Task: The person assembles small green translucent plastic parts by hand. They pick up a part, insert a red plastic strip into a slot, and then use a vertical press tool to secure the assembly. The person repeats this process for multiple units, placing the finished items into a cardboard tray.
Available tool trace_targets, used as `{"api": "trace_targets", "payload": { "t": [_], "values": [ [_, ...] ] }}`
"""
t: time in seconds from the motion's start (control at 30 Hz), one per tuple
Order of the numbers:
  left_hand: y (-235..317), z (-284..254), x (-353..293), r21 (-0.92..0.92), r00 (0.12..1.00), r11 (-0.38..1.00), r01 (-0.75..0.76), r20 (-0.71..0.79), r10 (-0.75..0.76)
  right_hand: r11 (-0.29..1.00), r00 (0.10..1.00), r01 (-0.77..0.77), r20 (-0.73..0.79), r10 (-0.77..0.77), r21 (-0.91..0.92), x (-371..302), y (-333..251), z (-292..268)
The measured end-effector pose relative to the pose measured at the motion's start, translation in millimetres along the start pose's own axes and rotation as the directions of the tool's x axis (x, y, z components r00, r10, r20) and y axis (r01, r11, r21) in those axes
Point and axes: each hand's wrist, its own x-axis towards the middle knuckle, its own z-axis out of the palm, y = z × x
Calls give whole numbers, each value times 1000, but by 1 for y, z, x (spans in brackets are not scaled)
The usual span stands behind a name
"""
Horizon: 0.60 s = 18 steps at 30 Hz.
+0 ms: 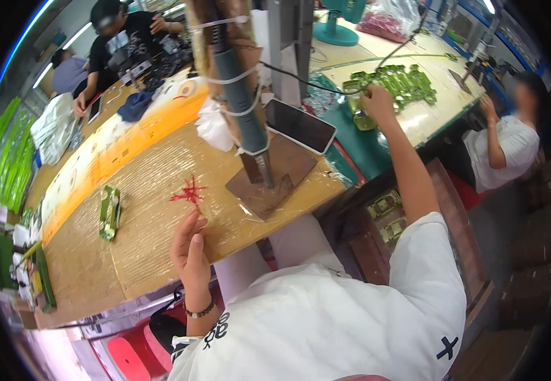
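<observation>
My left hand point(190, 247) is over the front edge of the brown work table, thumb apart from loosely curled fingers, with nothing visible in it. Just beyond its fingertips lies a small bunch of short red wires point(190, 190). My right arm stretches out to the far right, where my right hand point(378, 105) has its fingers closed on a green plastic part point(364, 119). That part is at the edge of a group of similar green parts point(405, 84). Farther left on the brown table, a single green plastic housing point(108, 213) lies alone.
A grey-green handheld power tool point(237, 95) is strapped upright to a post, its tip over a dark metal plate point(269, 187). Beside it lies a smartphone point(301, 127). Black cable crosses toward my right hand. Co-workers sit at the far left point(123, 44) and right point(507, 143).
</observation>
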Motion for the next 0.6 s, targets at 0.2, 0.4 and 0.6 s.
{"api": "trace_targets", "payload": {
  "t": [0.2, 0.4, 0.6],
  "values": [
    [32, -49, 5, 518, 987, 845, -132, -12, 162, 985, 992, 72, -92, -88, -158, 29, 10, 36],
    [76, -180, 66, 999, 923, 4, -51, 46, 382, 794, 890, 175, -438, 125, 583, -47, 47, -22],
    [75, -242, 110, 994, 999, -106, 12, -17, -42, 506, 588, 775, -725, -359, 379, -240, -131, -71]
  ]
}}
